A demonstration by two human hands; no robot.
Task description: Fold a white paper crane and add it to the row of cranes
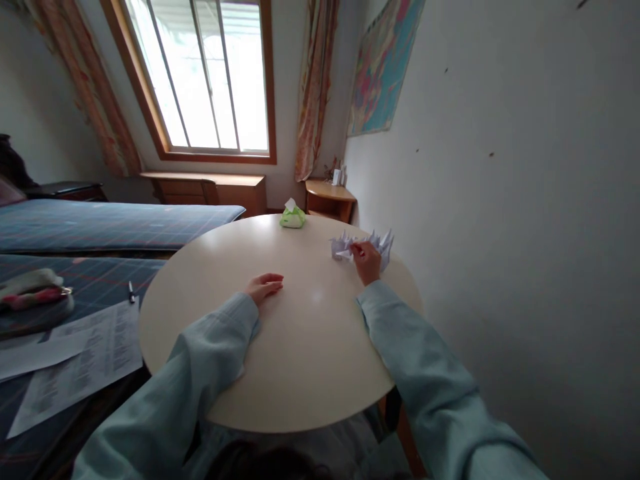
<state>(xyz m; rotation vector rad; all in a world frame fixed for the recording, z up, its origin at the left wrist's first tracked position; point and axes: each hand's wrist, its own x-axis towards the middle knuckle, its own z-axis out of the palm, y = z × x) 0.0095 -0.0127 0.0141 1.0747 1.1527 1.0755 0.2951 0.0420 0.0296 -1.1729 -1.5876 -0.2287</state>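
On the round pale bench (300, 360), the left hand (263, 287) lay flat, its grip open, while the right hand (367, 261) near the far edge pinched folded white paper shapes (385, 241), flimsy enough that lifting would likely need gentleness.

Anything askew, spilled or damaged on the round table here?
Nothing stands out. The folded papers sit clustered by the far right edge, the right hand on them; the left hand lies flat on the table; the tissue pack sits intact.
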